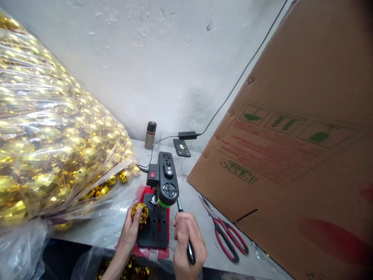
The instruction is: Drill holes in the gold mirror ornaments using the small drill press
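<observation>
Between the thumb and fingers of my left hand (130, 229) is a gold mirror-faceted ball (140, 214), held at the left side of a small black bench drill press (168, 177). My right hand (189, 241) is wrapped round the black-gripped lever (190, 252) on the press's right side. The slotted base plate (153, 233) of the press rests on red plastic (163, 254). The tool tip under the press head is too small and shaded to make out.
On the left bulges a clear bag (67, 128) of gold balls. A large cardboard box (279, 155) stands right, with red-handled scissors (230, 237) beside it. Behind the press are a spray can (150, 135), a phone (182, 148) and a power adapter (188, 135) with its cord.
</observation>
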Tool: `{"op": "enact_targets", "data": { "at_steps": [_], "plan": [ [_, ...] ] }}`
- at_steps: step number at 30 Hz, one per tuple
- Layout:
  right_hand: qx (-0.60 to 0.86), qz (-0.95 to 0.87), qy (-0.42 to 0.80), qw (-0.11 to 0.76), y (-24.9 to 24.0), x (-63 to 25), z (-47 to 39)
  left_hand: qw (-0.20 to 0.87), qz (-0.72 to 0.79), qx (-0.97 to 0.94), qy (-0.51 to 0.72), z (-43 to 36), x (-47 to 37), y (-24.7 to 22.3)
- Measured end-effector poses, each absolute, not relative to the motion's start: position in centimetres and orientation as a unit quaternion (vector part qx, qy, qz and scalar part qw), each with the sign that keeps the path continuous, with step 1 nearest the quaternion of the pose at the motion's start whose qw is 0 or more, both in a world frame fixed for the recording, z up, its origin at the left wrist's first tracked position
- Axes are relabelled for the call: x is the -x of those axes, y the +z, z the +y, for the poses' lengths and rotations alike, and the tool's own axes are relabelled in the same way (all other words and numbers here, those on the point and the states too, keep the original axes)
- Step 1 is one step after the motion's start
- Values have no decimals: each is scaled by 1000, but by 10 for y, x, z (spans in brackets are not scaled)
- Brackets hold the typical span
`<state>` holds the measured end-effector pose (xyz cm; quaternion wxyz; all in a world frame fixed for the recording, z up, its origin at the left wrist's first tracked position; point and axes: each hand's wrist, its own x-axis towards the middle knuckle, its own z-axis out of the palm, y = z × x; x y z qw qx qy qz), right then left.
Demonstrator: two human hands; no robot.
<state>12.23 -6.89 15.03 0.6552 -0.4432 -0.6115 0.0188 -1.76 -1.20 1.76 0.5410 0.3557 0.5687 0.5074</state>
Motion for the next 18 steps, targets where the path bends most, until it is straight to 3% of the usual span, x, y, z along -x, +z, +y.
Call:
{"op": "enact_targets", "data": {
  "at_steps": [8,18],
  "plan": [
    [449,-627,22,636,181,-128,-64,466,543,-499,488,-12,12,5],
    [443,-644,13,624,177,-128,-68,300,500,-674,454,-20,10,-5]
  ]
}}
